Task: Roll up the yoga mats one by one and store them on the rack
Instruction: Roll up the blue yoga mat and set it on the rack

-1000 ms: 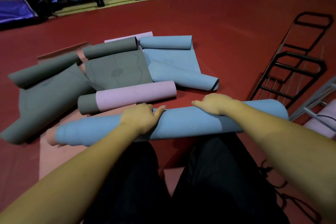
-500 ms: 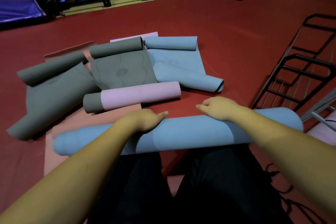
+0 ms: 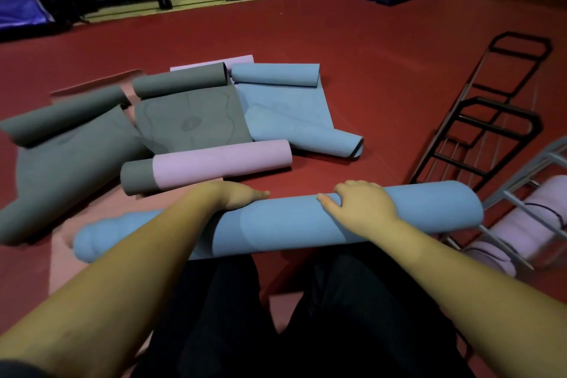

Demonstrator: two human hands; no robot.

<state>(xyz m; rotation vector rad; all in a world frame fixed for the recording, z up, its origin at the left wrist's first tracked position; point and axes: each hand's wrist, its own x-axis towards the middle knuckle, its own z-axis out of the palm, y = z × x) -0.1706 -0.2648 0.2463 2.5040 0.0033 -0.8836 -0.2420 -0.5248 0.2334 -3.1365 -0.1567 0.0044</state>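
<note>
Head view is showing the rolled blue yoga mat (image 3: 288, 224) lying crosswise over the person's lap, fully rolled. Right hand (image 3: 357, 204) is curling its grip over the roll's top; left hand (image 3: 237, 198) is resting on the far edge, whether clamped I cannot tell. Rolling looks finished; next comes lifting it toward the rack (image 3: 521, 193) at three o'clock, keeping the roll tight. Unrolled mats, including a pink-and-grey roll (image 3: 208, 167), are waiting at twelve o'clock on the red floor (image 3: 352, 40).

Dim, warm indoor light; dark background, soft blur, wide-angle bending at edges.
</note>
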